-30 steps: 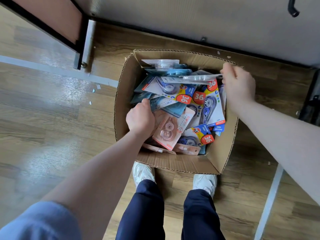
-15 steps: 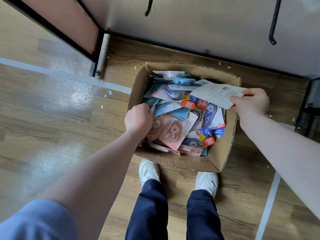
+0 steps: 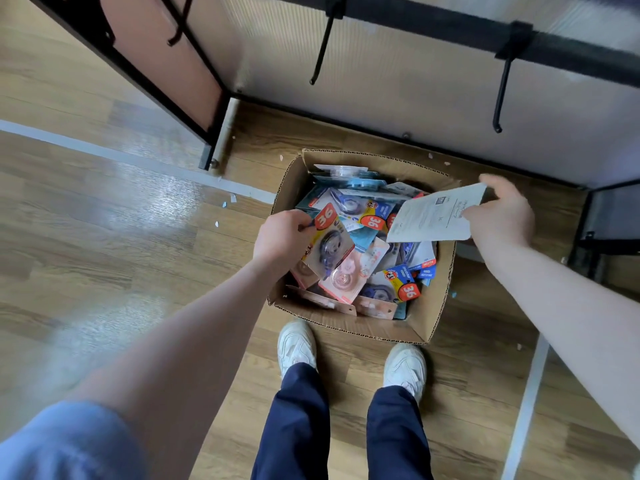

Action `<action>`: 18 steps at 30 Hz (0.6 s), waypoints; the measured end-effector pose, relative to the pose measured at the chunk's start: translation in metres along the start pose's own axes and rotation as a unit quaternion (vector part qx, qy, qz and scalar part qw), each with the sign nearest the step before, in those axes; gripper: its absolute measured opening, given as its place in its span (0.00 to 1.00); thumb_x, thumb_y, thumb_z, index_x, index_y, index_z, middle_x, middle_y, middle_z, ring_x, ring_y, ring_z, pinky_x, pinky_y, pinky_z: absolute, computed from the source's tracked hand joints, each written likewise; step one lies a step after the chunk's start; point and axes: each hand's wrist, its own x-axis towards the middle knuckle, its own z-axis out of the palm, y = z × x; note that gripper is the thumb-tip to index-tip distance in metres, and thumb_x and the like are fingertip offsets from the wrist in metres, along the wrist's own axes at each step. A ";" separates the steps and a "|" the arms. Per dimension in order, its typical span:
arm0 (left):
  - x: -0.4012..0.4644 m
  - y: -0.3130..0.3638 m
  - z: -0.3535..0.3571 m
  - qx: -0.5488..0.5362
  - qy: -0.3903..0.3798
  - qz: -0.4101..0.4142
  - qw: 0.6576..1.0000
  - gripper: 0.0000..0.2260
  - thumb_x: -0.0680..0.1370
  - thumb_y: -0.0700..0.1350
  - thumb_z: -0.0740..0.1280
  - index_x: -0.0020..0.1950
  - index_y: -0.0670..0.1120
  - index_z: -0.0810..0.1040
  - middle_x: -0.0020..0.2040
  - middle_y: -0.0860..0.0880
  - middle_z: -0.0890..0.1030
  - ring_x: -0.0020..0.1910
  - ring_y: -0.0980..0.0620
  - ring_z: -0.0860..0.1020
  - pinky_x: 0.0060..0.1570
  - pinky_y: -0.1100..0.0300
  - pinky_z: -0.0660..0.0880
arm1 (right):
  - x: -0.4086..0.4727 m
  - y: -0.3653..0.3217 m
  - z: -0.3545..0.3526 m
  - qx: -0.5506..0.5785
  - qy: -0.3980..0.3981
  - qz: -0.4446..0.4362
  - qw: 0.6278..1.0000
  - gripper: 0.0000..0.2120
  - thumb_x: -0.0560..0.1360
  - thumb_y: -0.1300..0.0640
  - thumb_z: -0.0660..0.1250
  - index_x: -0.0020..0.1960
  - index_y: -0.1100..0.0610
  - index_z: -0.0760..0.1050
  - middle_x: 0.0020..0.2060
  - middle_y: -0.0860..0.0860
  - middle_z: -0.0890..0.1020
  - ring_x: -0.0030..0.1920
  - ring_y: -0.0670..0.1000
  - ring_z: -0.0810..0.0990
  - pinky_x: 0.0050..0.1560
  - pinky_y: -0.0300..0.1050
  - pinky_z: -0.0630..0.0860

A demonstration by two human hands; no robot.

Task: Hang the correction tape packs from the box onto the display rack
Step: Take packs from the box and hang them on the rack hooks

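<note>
Head view: the cardboard box [image 3: 429, 317] on the floor holds jumbled correction tape packs [image 3: 372, 271]. The left hand [image 3: 282, 239] pinches a pack marked "36" [image 3: 327, 244]; the right hand [image 3: 502, 216] pinches a white-backed pack [image 3: 433, 216].

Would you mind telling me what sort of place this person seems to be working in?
Most likely a stationery shop or its stockroom. A cardboard box on the wooden floor is full of correction tape packs with "36" stickers, and bare black hooks jut from a display rack right behind it.
</note>
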 end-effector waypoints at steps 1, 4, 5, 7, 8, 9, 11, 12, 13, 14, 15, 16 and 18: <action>-0.001 0.001 -0.002 -0.003 0.002 -0.001 1.000 0.07 0.77 0.46 0.63 0.43 0.46 0.79 0.39 0.49 0.79 0.40 0.47 0.78 0.35 0.58 0.74 | -0.001 0.000 -0.002 -0.026 -0.005 -0.014 1.000 0.19 0.76 0.66 0.61 0.63 0.51 0.75 0.59 0.54 0.78 0.47 0.52 0.77 0.32 0.33 0.69; -0.003 0.002 -0.010 0.005 0.014 0.003 1.000 0.06 0.77 0.46 0.64 0.43 0.47 0.79 0.39 0.49 0.80 0.40 0.47 0.77 0.34 0.59 0.72 | -0.008 -0.003 -0.008 -0.073 -0.011 -0.047 0.996 0.19 0.75 0.66 0.60 0.64 0.54 0.75 0.57 0.56 0.80 0.50 0.55 0.77 0.35 0.37 0.68; -0.004 0.003 -0.013 0.010 0.017 0.005 1.000 0.07 0.76 0.46 0.64 0.43 0.47 0.79 0.40 0.48 0.80 0.40 0.46 0.77 0.33 0.59 0.70 | -0.011 -0.004 -0.010 -0.079 -0.012 -0.057 0.995 0.23 0.75 0.66 0.61 0.68 0.53 0.71 0.56 0.56 0.80 0.53 0.55 0.77 0.32 0.35 0.65; -0.006 0.003 -0.018 0.014 0.019 0.006 1.000 0.07 0.76 0.45 0.63 0.43 0.46 0.79 0.39 0.47 0.80 0.39 0.46 0.76 0.31 0.60 0.68 | -0.016 -0.007 -0.015 -0.080 -0.020 -0.076 0.994 0.29 0.75 0.67 0.62 0.73 0.51 0.62 0.55 0.56 0.81 0.53 0.53 0.78 0.30 0.29 0.61; -0.008 0.003 -0.021 0.015 0.020 0.004 1.000 0.07 0.76 0.45 0.63 0.42 0.46 0.79 0.37 0.48 0.79 0.38 0.47 0.75 0.29 0.61 0.66 | -0.019 -0.009 -0.017 -0.081 -0.028 -0.089 0.992 0.30 0.75 0.67 0.62 0.74 0.50 0.60 0.54 0.56 0.81 0.50 0.52 0.78 0.29 0.29 0.61; -0.010 0.004 -0.023 0.018 0.022 0.004 1.000 0.07 0.76 0.45 0.63 0.41 0.46 0.78 0.36 0.49 0.77 0.37 0.47 0.74 0.27 0.62 0.64 | -0.021 -0.011 -0.020 -0.084 -0.032 -0.100 0.991 0.30 0.75 0.67 0.62 0.73 0.49 0.61 0.54 0.56 0.81 0.48 0.51 0.77 0.29 0.29 0.62; -0.013 0.005 -0.027 0.027 0.027 0.007 0.999 0.06 0.76 0.45 0.63 0.41 0.47 0.77 0.35 0.49 0.76 0.37 0.46 0.74 0.27 0.63 0.62 | -0.022 -0.013 -0.023 -0.089 -0.033 -0.111 0.989 0.26 0.75 0.67 0.61 0.69 0.49 0.69 0.53 0.56 0.81 0.47 0.53 0.78 0.32 0.35 0.68; -0.015 0.005 -0.029 0.029 0.027 0.008 0.999 0.06 0.76 0.45 0.63 0.42 0.46 0.78 0.36 0.48 0.77 0.38 0.46 0.75 0.27 0.62 0.63 | -0.022 -0.015 -0.024 -0.092 -0.033 -0.109 0.989 0.22 0.74 0.67 0.60 0.66 0.52 0.74 0.53 0.56 0.81 0.48 0.56 0.78 0.36 0.39 0.72; -0.016 0.005 -0.031 0.031 0.027 0.009 0.999 0.07 0.76 0.45 0.63 0.43 0.46 0.79 0.37 0.48 0.77 0.38 0.45 0.75 0.28 0.61 0.64 | -0.023 -0.016 -0.025 -0.090 -0.034 -0.104 0.990 0.18 0.74 0.66 0.59 0.60 0.56 0.78 0.52 0.57 0.81 0.48 0.58 0.80 0.41 0.44 0.76; -0.018 0.006 -0.034 0.032 0.025 0.011 0.999 0.07 0.76 0.45 0.63 0.44 0.45 0.80 0.37 0.47 0.78 0.39 0.45 0.76 0.29 0.60 0.65 | -0.023 -0.017 -0.025 -0.083 -0.040 -0.096 0.991 0.14 0.74 0.65 0.60 0.54 0.61 0.81 0.50 0.57 0.82 0.46 0.60 0.81 0.44 0.50 0.79; -0.019 0.006 -0.036 0.034 0.023 0.015 0.999 0.07 0.76 0.45 0.63 0.45 0.45 0.80 0.38 0.47 0.78 0.39 0.44 0.76 0.31 0.60 0.66 | -0.024 -0.019 -0.027 -0.072 -0.048 -0.091 0.992 0.12 0.74 0.63 0.61 0.48 0.64 0.82 0.47 0.58 0.83 0.44 0.62 0.81 0.45 0.57 0.80; -0.021 0.007 -0.038 0.037 0.021 0.018 0.999 0.07 0.76 0.45 0.62 0.45 0.45 0.80 0.38 0.47 0.79 0.40 0.44 0.77 0.32 0.59 0.67 | -0.025 -0.020 -0.028 -0.065 -0.052 -0.089 0.992 0.12 0.74 0.60 0.62 0.44 0.66 0.81 0.44 0.60 0.83 0.43 0.62 0.81 0.45 0.61 0.80; -0.023 0.009 -0.045 0.042 0.019 0.021 0.999 0.07 0.76 0.44 0.62 0.42 0.46 0.78 0.36 0.47 0.77 0.39 0.44 0.76 0.31 0.59 0.67 | -0.026 -0.023 -0.030 -0.078 -0.057 -0.104 0.990 0.12 0.74 0.60 0.62 0.44 0.66 0.81 0.43 0.61 0.83 0.46 0.62 0.81 0.48 0.59 0.79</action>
